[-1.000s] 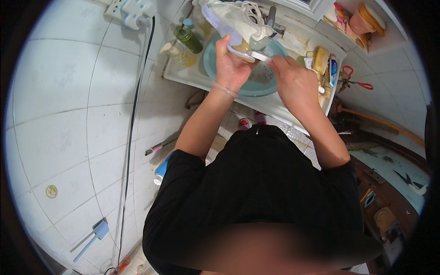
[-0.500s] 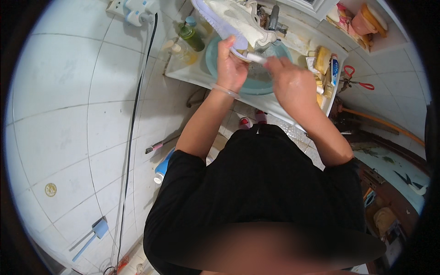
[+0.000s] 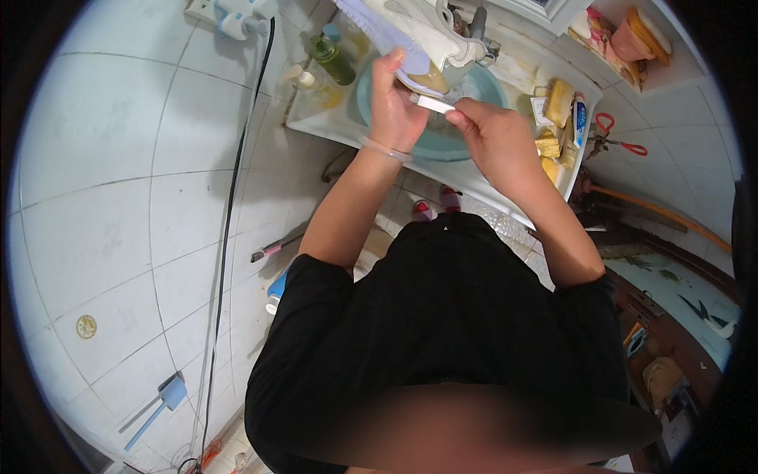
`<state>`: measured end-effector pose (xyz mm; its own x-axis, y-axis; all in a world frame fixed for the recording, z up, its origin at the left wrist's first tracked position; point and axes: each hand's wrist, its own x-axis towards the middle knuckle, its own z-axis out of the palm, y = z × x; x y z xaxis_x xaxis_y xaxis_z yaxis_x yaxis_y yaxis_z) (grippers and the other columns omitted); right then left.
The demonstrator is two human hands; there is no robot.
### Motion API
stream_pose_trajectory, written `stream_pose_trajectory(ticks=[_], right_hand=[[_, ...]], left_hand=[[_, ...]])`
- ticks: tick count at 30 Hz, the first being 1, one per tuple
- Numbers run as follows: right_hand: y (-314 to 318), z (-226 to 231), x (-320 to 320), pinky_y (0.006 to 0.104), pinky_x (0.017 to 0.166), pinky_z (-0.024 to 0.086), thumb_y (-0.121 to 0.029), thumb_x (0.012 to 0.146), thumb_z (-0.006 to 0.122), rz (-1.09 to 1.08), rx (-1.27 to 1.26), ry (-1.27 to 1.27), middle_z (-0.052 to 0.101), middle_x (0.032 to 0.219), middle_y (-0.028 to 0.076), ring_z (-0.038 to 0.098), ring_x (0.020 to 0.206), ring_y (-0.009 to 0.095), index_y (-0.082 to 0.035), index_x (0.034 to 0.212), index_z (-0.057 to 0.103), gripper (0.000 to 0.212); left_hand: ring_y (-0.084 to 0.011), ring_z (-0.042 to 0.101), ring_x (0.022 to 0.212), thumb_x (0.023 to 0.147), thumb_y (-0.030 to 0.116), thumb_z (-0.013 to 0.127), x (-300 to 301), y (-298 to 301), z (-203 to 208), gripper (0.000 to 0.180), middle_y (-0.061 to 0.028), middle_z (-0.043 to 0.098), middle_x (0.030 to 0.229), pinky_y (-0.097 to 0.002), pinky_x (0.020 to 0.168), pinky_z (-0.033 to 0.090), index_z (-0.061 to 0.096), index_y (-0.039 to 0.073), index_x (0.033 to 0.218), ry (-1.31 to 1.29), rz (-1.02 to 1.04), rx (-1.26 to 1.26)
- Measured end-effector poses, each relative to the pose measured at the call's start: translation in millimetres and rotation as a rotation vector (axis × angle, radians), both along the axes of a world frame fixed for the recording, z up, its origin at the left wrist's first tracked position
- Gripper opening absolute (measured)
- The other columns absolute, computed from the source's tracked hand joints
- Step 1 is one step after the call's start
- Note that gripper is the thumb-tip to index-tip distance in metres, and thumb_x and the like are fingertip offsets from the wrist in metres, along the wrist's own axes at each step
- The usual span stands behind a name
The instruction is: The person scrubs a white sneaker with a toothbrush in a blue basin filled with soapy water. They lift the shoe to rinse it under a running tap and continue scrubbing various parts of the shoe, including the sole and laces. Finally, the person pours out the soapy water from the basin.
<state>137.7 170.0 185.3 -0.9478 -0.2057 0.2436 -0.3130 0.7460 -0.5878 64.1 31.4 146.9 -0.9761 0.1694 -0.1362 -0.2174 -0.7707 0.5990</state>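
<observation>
Two hands work over the round teal plastic basin in the white sink. My left hand fingers grip the white fabric sneaker by its sole; my right hand fingers pinch a small white brush against it.

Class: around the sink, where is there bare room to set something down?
The sink rim is bare only in front of the bottles, left of the basin. The right ledge is crowded with yellow sponges and a tube.
</observation>
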Motion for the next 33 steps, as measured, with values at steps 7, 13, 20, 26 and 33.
stream_pose_trajectory(ticks=[7,13,20,26,33], right_hand=[[17.6,-21.8,-27.6,0.0216,0.053,0.034,-0.019,0.085,0.065,-0.083,-0.675,-0.221,0.045,0.064,-0.003,0.039,0.059,0.005,-0.005,0.085,0.054,0.018],[-5.3,-31.2,-43.8,0.0192,0.056,0.033,-0.008,0.077,0.072,0.016,-0.959,-0.261,0.040,0.067,-0.007,0.035,0.062,0.003,-0.007,0.083,0.050,0.023],[-6.5,-27.9,-45.6,0.0200,0.068,0.039,-0.006,0.078,0.071,0.048,-1.032,-0.393,0.046,0.075,-0.005,0.042,0.071,0.004,-0.007,0.090,0.050,0.024],[-15.7,-28.4,-50.7,0.0196,0.065,0.040,-0.007,0.077,0.072,0.020,-1.116,-0.372,0.050,0.079,-0.003,0.045,0.070,0.004,-0.005,0.094,0.048,0.030],[-14.1,-55.0,-61.8,0.0208,0.049,0.036,-0.022,0.075,0.076,0.007,-1.064,-0.607,0.048,0.072,-0.003,0.041,0.058,0.005,-0.006,0.085,0.048,0.034]], left_hand=[[-0.0301,0.048,0.105,0.082,0.049,0.043,3.0,-11.9,7.8,0.057,-0.0107,0.050,0.118,-0.0489,0.090,0.039,0.047,0.008,0.122,-0.144,-0.238,0.360],[-0.0319,0.044,0.113,0.085,0.050,0.037,8.7,-8.7,12.2,0.061,-0.0147,0.046,0.127,-0.0471,0.097,0.035,0.044,0.007,0.127,-0.178,-0.329,0.591],[-0.0291,0.048,0.110,0.084,0.049,0.033,9.0,-6.3,17.0,0.061,-0.0124,0.049,0.122,-0.0435,0.095,0.039,0.045,0.007,0.127,-0.178,-0.249,0.520],[-0.0259,0.049,0.112,0.084,0.051,0.037,9.0,-1.9,6.1,0.062,-0.0096,0.052,0.122,-0.0405,0.096,0.039,0.045,0.007,0.127,-0.080,-0.215,0.408],[-0.0281,0.047,0.115,0.083,0.048,0.044,1.7,-7.3,-33.6,0.060,-0.0100,0.049,0.126,-0.0448,0.096,0.038,0.044,0.008,0.128,-0.002,-0.040,0.189]])
